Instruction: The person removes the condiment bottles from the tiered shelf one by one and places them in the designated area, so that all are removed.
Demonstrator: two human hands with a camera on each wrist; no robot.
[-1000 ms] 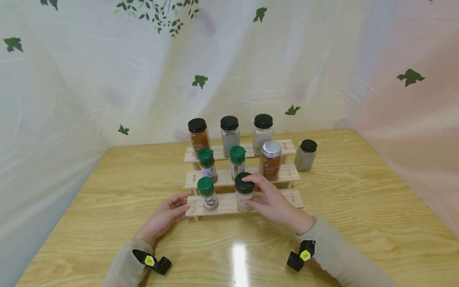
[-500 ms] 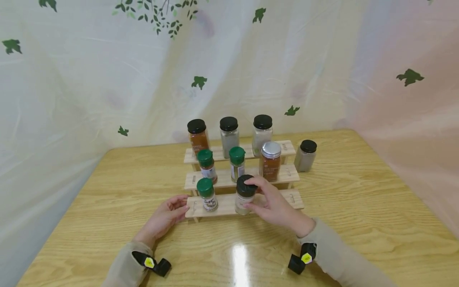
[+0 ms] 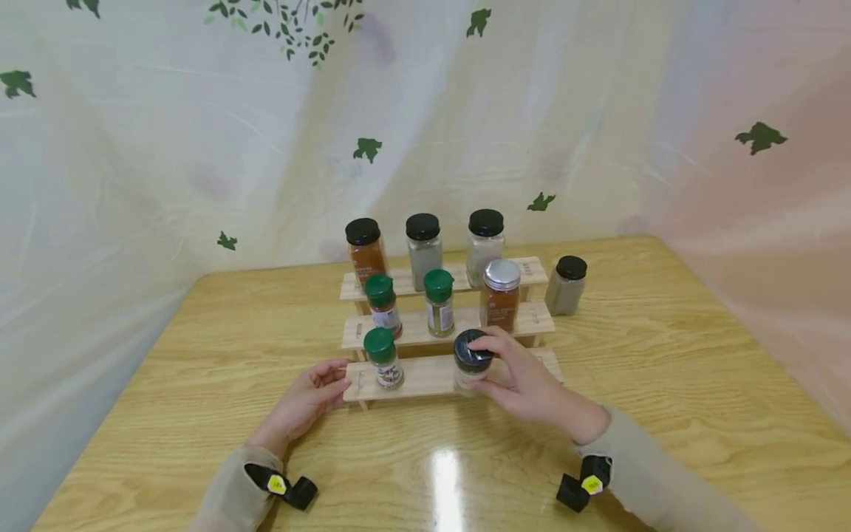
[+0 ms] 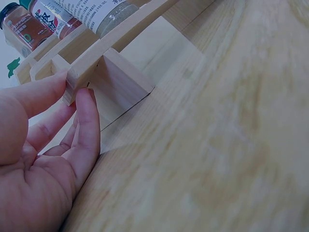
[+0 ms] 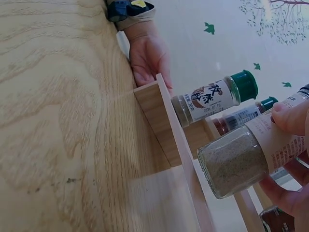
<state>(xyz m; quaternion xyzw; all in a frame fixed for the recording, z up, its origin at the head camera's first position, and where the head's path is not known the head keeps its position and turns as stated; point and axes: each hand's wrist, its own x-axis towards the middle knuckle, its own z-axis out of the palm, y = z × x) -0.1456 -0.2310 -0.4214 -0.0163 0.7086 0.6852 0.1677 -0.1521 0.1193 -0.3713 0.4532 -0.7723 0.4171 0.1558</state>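
A three-step wooden spice rack (image 3: 422, 377) stands mid-table. My left hand (image 3: 308, 399) pinches the left end of its lowest step, thumb above and fingers beneath, as the left wrist view shows. In my right hand (image 3: 535, 388) is a glass spice jar (image 5: 236, 162) with a black lid and pale label, gripped between thumb and fingers at the front step. Greyish-brown powder fills its lower part. Left of it on that step stands a green-capped spice bottle (image 3: 384, 360). Two more green-capped bottles and a silver-lidded jar (image 3: 501, 299) share the middle step.
Three black-lidded jars, one of them orange-brown (image 3: 366, 251), line the top step. Another black-lidded jar (image 3: 566, 288) stands on the table (image 3: 665, 355) right of the rack. Behind the table hangs a pale curtain (image 3: 266, 148) with green leaf prints.
My right hand has shifted the black-lidded spice jar to the right along the front step, away from the green-capped bottle. The left hand keeps its hold on the rack's end.
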